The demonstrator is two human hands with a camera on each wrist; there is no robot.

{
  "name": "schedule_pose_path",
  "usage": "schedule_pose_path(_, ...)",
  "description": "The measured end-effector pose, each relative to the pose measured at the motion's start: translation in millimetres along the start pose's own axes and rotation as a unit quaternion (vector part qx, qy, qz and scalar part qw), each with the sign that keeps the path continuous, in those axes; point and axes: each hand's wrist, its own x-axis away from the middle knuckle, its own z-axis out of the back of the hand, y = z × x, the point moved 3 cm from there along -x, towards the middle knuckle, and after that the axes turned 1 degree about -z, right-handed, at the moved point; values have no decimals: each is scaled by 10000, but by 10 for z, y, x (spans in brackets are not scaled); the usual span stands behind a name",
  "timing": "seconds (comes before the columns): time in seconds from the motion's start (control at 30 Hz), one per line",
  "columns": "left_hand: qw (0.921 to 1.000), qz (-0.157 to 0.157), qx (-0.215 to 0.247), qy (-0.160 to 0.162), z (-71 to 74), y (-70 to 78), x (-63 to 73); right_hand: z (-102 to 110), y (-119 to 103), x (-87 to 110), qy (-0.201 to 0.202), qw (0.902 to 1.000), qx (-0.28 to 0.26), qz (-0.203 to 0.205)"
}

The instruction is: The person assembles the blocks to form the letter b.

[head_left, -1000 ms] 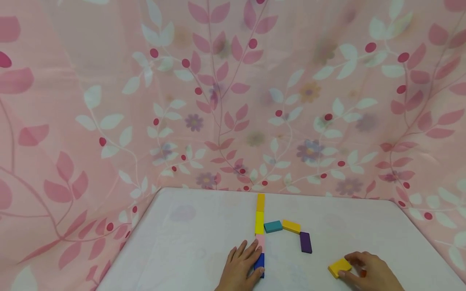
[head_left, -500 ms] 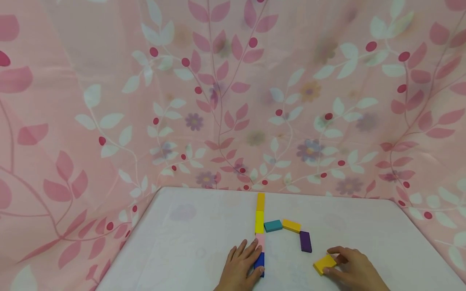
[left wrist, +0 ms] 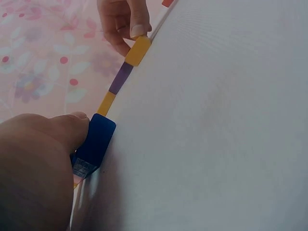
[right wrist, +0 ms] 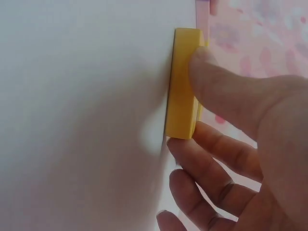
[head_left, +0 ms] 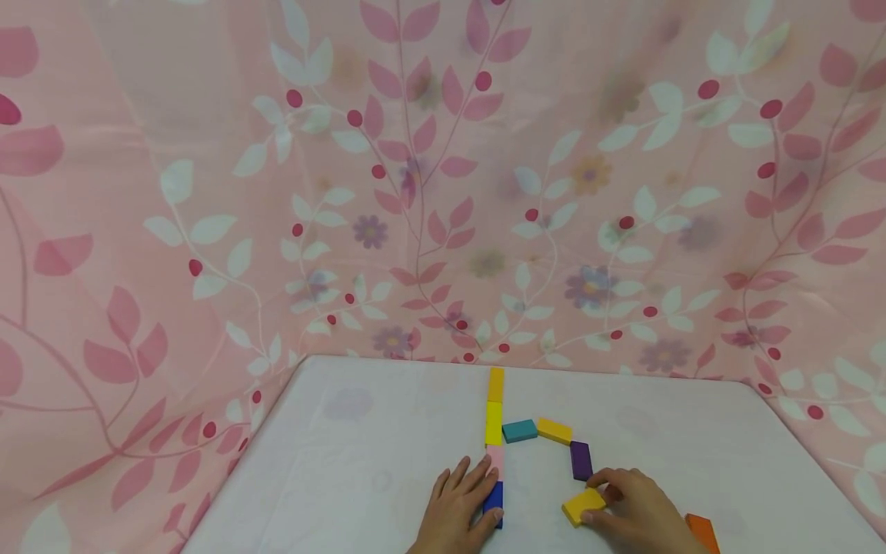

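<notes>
My right hand (head_left: 640,512) pinches a yellow block (head_left: 584,506) between thumb and fingers, just below a purple block (head_left: 581,460). In the right wrist view the thumb lies along the side of the yellow block (right wrist: 183,84). My left hand (head_left: 453,508) lies with its fingers spread over the lower part of a straight column of blocks. Its fingertips touch the pink block (head_left: 495,460), and its thumb rests on the blue block (head_left: 494,504), partly covering both. Farther up this column come a bright yellow block (head_left: 494,423) and an orange-yellow block (head_left: 495,385).
A teal block (head_left: 519,431) and another yellow block (head_left: 554,431) curve from the column toward the purple one. An orange block (head_left: 702,532) lies right of my right hand. Behind the white-covered table (head_left: 346,462) hangs a pink floral curtain (head_left: 443,192).
My right hand has moved left with the yellow block, bringing it close under the purple block. The orange block has come into view behind it. My left hand has stayed in place.
</notes>
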Motion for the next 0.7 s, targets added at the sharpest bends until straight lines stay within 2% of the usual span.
schedule_pose_path(0.13,10000,37,30,-11,3,-1,-1,-72,-138,-27,-62,9998,-177,-96)
schedule_pose_path(0.37,10000,90,-1,-25,-1,-15,-8,-183,-351,-84,-112,9995,-291,-11)
schedule_pose_path(0.7,9998,91,58,-148,-14,-33,-31,-258,-560,-126,-361,9968,-304,652)
